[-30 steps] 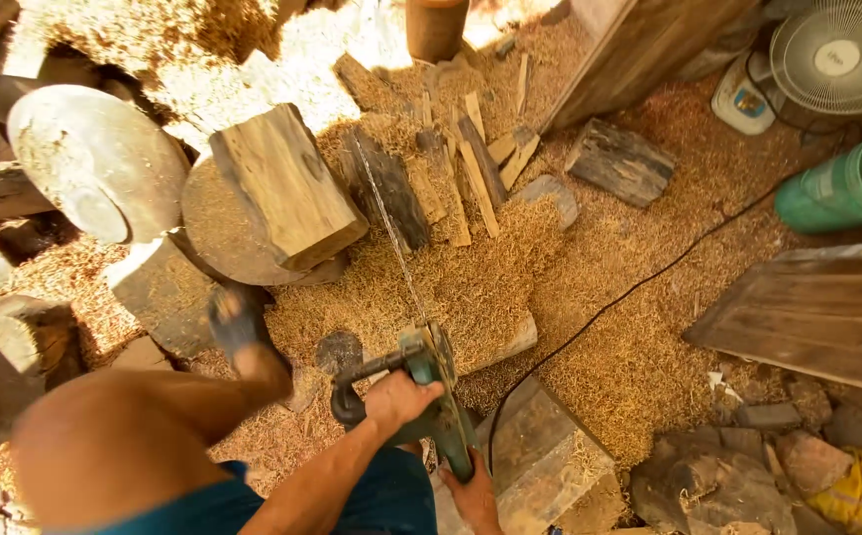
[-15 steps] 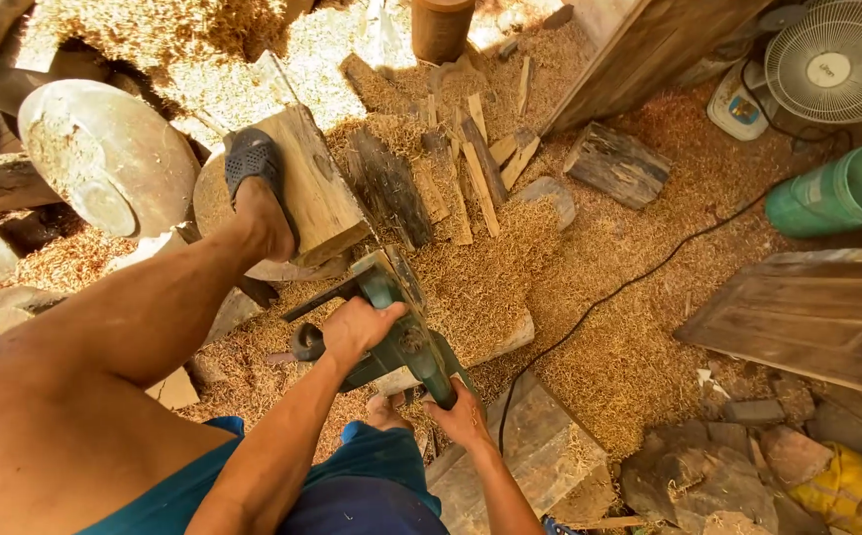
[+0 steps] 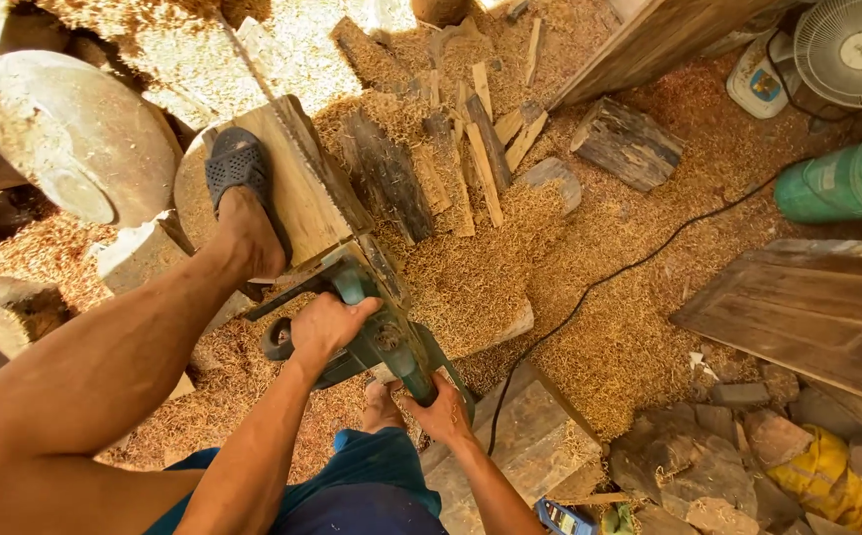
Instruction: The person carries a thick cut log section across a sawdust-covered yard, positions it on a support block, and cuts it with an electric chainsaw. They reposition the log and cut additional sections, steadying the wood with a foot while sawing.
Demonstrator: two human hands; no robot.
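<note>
I hold a green electric chainsaw [image 3: 383,332] with both hands. My left hand [image 3: 324,329] grips its front handle. My right hand [image 3: 438,406] grips the rear handle. The saw's bar lies against the near edge of a pale squared wood block [image 3: 304,193] that rests on a round log stump [image 3: 191,190]. My left foot in a dark sandal [image 3: 238,170] presses down on the block. The bar's tip is hidden behind the block.
Sawdust covers the ground. Split wood pieces [image 3: 471,149] lie beyond the block, a dark log chunk [image 3: 627,144] further right. A black cable [image 3: 639,263] runs right. A large round log [image 3: 69,134] stands left. A fan [image 3: 852,50], green bucket [image 3: 837,183] and wooden panel [image 3: 817,312] are at right.
My left leg lifted and the foot came down on the wood block. The chainsaw moved forward and up to the block's near edge.
</note>
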